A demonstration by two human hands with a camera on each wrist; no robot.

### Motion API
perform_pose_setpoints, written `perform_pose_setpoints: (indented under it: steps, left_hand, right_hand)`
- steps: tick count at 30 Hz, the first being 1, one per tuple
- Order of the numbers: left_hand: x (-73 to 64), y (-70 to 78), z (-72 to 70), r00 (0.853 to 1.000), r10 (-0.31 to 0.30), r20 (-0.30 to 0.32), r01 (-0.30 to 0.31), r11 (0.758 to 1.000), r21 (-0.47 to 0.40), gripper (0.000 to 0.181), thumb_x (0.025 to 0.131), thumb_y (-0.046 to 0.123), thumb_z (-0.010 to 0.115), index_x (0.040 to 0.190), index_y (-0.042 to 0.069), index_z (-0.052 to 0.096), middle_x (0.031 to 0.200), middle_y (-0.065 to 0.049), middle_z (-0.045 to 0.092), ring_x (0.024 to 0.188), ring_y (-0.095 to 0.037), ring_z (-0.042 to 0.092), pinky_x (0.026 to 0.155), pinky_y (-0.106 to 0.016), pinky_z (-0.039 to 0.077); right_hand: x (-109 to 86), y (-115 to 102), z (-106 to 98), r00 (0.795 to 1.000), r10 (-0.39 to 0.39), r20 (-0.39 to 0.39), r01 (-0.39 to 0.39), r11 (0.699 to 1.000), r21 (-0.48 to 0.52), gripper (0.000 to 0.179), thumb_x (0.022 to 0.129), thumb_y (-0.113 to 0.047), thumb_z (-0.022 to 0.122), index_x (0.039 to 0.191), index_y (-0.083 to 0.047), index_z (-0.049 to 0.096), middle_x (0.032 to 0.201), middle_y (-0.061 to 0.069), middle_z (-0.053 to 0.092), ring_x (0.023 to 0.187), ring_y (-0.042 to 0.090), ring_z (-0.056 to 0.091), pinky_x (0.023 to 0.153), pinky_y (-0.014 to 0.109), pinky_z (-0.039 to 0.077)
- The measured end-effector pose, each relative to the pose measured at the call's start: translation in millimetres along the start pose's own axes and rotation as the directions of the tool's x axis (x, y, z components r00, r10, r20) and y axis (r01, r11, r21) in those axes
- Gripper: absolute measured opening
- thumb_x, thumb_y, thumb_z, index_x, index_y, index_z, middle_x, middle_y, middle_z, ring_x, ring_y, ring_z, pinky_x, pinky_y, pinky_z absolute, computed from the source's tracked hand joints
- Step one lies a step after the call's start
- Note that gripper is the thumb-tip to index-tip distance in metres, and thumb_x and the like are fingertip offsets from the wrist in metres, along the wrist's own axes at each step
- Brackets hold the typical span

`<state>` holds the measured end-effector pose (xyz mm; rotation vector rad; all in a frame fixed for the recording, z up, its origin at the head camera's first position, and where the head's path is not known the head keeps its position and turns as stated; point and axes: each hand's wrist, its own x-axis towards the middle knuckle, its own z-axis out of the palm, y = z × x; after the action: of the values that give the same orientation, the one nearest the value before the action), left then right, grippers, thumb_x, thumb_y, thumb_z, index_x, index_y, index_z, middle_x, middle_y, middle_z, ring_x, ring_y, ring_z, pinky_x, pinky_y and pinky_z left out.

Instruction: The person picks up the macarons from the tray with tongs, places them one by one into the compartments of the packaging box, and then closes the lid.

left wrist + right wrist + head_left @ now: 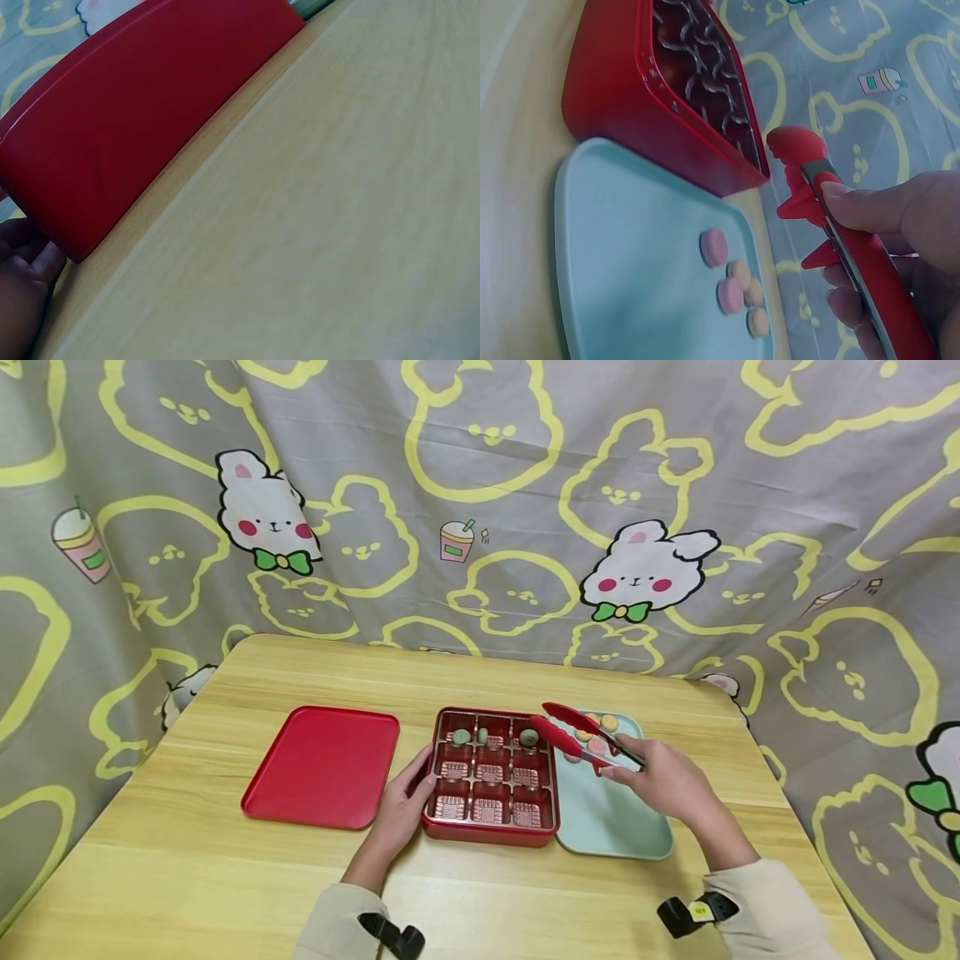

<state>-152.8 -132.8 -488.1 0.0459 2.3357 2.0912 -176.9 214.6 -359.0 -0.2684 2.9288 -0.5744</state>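
Observation:
A red box (pixel 491 836) with a divided insert stands mid-table. My left hand (pixel 399 808) rests against its left wall, thumb near the rim; in the left wrist view, the fingers (pixel 46 262) touch the box's corner. Green macarons (pixel 461 737) occupy the back row of compartments, the middle one standing on edge. My right hand (pixel 670 779) grips red-tipped tongs (pixel 557 737) over the box's back right corner. Their tips are apart with nothing between them, close to the right green macaron (pixel 528 737).
A pale green tray (pixel 617 822) lies against the box's right side. Pink macarons (pixel 714 247) and yellow macarons (pixel 758 322) sit toward its far end. On the left lies a flat red lid or tray (pixel 322 768). A patterned curtain (pixel 517 527) hangs behind the table.

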Motion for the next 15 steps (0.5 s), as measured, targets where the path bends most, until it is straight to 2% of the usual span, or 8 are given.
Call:
perform_pose_setpoints:
  steps: [3, 6, 7, 10, 13, 15]
  left_hand:
    - [0.9, -4.9, 1.2, 1.0, 0.012, -0.01, -0.012, 1.0, 0.004, 0.05, 0.097, 0.014, 0.052, 0.145, 0.021, 0.039, 0.15, -0.004, 0.036, 0.14, -0.023, 0.028, 0.116, -0.042, 0.023]
    - [2.0, -10.8, 2.4, 0.999, 0.035, -0.023, -0.035, 0.999, 0.015, 0.049, 0.097, 0.016, 0.051, 0.144, 0.026, 0.04, 0.149, -0.002, 0.038, 0.14, -0.022, 0.029, 0.115, -0.042, 0.024]
    - [2.2, -12.1, 2.7, 0.999, 0.044, -0.025, -0.043, 0.999, 0.016, 0.049, 0.097, 0.016, 0.051, 0.144, 0.026, 0.04, 0.149, -0.002, 0.038, 0.14, -0.022, 0.029, 0.115, -0.042, 0.024]
    - [2.5, -14.0, 3.1, 0.998, 0.058, -0.026, -0.058, 0.998, 0.009, 0.049, 0.097, 0.017, 0.051, 0.144, 0.026, 0.04, 0.148, -0.002, 0.038, 0.14, -0.022, 0.029, 0.116, -0.042, 0.024]
    - [2.3, -13.8, 3.1, 0.998, 0.06, -0.025, -0.06, 0.998, 0.002, 0.048, 0.097, 0.018, 0.051, 0.144, 0.026, 0.041, 0.148, -0.002, 0.038, 0.14, -0.022, 0.029, 0.116, -0.042, 0.023]
    - [2.3, -13.4, 3.2, 0.998, 0.06, -0.025, -0.059, 0.998, 0.004, 0.048, 0.098, 0.018, 0.051, 0.144, 0.026, 0.04, 0.149, -0.002, 0.038, 0.14, -0.022, 0.029, 0.116, -0.042, 0.023]
  right_hand:
    - [-1.8, 6, -2, 1.0, 0.016, -0.002, -0.016, 1.0, -0.002, 0.069, 0.084, -0.04, 0.068, 0.137, -0.002, 0.048, 0.088, 0.013, 0.061, 0.062, 0.018, 0.043, 0.053, 0.028, 0.034]
    - [-3.2, 13, -3, 1.0, 0.025, -0.016, -0.026, 1.0, -0.011, 0.07, 0.083, -0.042, 0.068, 0.137, -0.001, 0.048, 0.107, 0.023, 0.063, 0.07, 0.021, 0.049, 0.056, 0.029, 0.035]
    - [-3.5, 16, -3, 0.999, 0.027, -0.022, -0.027, 1.0, -0.015, 0.07, 0.083, -0.042, 0.068, 0.136, -0.001, 0.049, 0.115, 0.026, 0.061, 0.074, 0.023, 0.052, 0.057, 0.03, 0.036]
    - [-3.7, 25, -2, 0.999, 0.041, -0.032, -0.042, 0.999, -0.015, 0.072, 0.084, -0.045, 0.067, 0.136, 0.001, 0.048, 0.127, 0.029, 0.054, 0.09, 0.031, 0.057, 0.064, 0.035, 0.042]
    - [-3.3, 35, -1, 0.998, 0.057, -0.042, -0.057, 0.998, -0.01, 0.072, 0.085, -0.047, 0.065, 0.136, 0.001, 0.048, 0.127, 0.03, 0.053, 0.1, 0.038, 0.058, 0.068, 0.041, 0.046]
    - [-3.2, 41, 0, 0.997, 0.065, -0.052, -0.065, 0.998, -0.008, 0.071, 0.085, -0.047, 0.064, 0.136, 0.001, 0.048, 0.126, 0.029, 0.055, 0.099, 0.039, 0.058, 0.067, 0.04, 0.045]
